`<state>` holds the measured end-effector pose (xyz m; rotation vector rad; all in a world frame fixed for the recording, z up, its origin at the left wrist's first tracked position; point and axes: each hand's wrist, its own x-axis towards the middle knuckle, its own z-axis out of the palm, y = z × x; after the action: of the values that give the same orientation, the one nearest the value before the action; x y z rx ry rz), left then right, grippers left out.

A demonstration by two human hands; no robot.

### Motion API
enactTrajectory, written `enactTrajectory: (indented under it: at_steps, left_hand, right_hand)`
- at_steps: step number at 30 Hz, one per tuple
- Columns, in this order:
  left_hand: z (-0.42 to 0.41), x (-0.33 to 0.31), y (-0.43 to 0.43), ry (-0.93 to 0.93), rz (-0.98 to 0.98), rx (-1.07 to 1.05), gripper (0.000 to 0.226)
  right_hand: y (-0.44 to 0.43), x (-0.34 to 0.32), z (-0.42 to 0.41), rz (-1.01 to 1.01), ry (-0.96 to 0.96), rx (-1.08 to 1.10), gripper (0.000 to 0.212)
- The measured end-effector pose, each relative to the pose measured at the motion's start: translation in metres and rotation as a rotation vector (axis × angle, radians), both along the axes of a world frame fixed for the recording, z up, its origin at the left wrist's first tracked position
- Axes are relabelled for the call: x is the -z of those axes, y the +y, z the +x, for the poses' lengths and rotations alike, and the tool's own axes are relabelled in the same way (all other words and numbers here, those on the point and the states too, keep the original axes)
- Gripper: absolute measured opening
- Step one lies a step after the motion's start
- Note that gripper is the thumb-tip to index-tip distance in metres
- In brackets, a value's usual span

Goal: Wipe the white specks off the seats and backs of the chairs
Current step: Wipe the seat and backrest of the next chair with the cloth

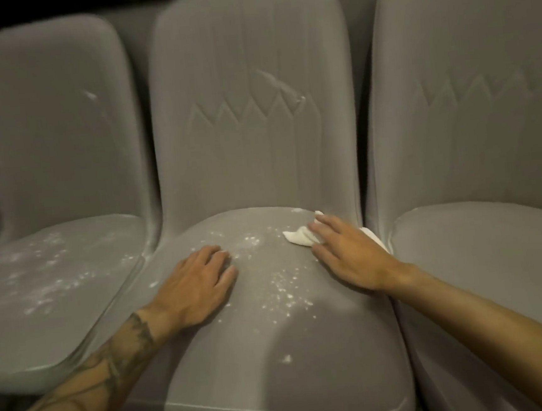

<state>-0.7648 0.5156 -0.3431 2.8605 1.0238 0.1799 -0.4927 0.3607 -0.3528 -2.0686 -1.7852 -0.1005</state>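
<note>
Head view: left hand [201, 283] flat on seat [276, 352]; right hand [349, 254], seemingly flat, presses cloth [298, 237].

Front half of middle seat [276, 352] lies free. Left hand [201, 280] flat mid-left, right hand [349, 251] on cloth [298, 237] right rear. Backrest [254, 108] walls the rear; left chair [59, 305] and right chair [481, 269] flank closely.

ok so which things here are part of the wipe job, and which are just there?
In the job: white cloth under the right hand; left hand flat on the middle chair; white specks on its seat; left chair, also specked.
Just there: right chair, no specks showing.
</note>
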Motion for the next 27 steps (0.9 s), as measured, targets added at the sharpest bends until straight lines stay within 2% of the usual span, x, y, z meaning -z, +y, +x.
enactTrajectory:
  at_steps: [7, 13, 19, 21, 25, 27]
  left_hand:
    - [-0.048, -0.004, 0.07, 0.048, 0.038, -0.032, 0.054]
    - [-0.067, 0.005, 0.134, 0.015, 0.075, 0.135, 0.063]
    - [-0.076, 0.022, 0.16, -0.051, 0.131, 0.254, 0.078]
    - [-0.077, 0.025, 0.161, -0.073, 0.162, 0.268, 0.074]
    - [-0.079, 0.039, 0.167, -0.127, 0.448, 0.417, 0.052]
    - [-0.078, 0.045, 0.172, -0.136, 0.502, 0.441, 0.049]
  right_hand:
    - [0.022, 0.009, 0.006, -0.106, 0.166, 0.155, 0.05]
    - [0.043, 0.009, -0.023, -0.108, 0.234, 0.332, 0.045]
    - [0.093, 0.006, -0.081, -0.133, 0.243, 0.35, 0.044]
    - [0.109, 0.008, -0.099, -0.157, 0.232, 0.334, 0.046]
    - [0.091, 0.006, -0.096, -0.252, 0.179, 0.341, 0.048]
    - [0.069, 0.003, -0.081, -0.262, 0.168, 0.405, 0.049]
